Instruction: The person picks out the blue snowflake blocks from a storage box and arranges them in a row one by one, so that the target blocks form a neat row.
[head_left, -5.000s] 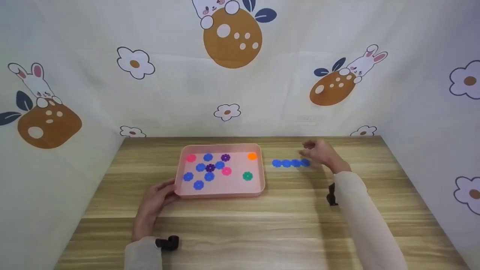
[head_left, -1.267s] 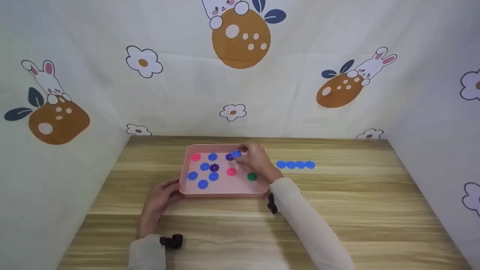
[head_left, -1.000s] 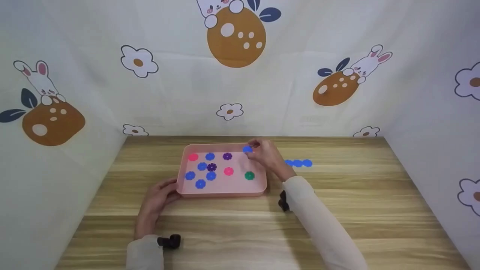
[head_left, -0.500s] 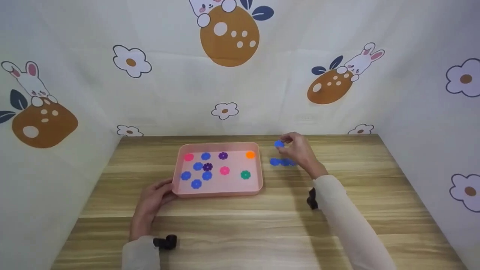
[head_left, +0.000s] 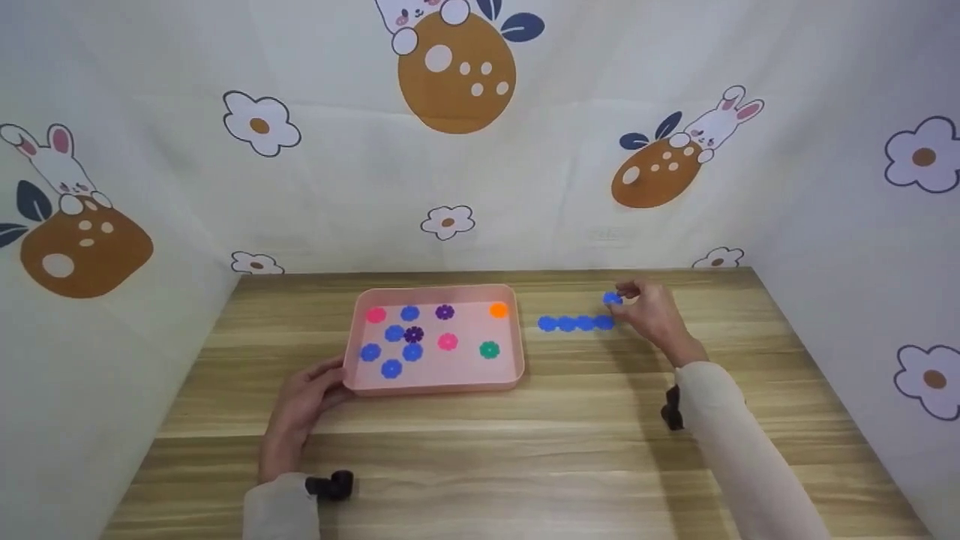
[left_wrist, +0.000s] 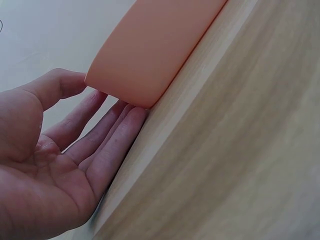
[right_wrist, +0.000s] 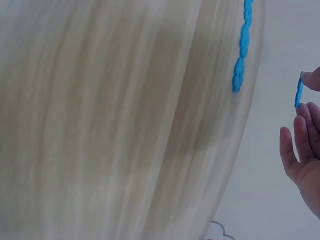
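My right hand (head_left: 651, 315) pinches a blue flower-shaped disc (head_left: 612, 298) between thumb and fingertips, raised off the table. In the right wrist view the disc (right_wrist: 299, 92) appears edge-on. Just below it in the head view, a row of several blue flower discs (head_left: 575, 323) lies on the table, each touching its neighbour. My left hand (head_left: 304, 405) touches the near left corner of a pink tray (head_left: 435, 388). The left wrist view has its extended fingers (left_wrist: 117, 142) against the tray's outer wall (left_wrist: 145, 55), the thumb at the rim.
Inside the tray lie more flower discs: several blue, two purple, two pink, one green (head_left: 490, 350) and one orange (head_left: 499, 310). A patterned cloth (head_left: 525, 187) stands behind the wooden table (head_left: 480, 465) and at both sides.
A blue disc has left the tray in my right hand, carried rightward to above the right end of the blue row. My left hand stays at the tray corner.
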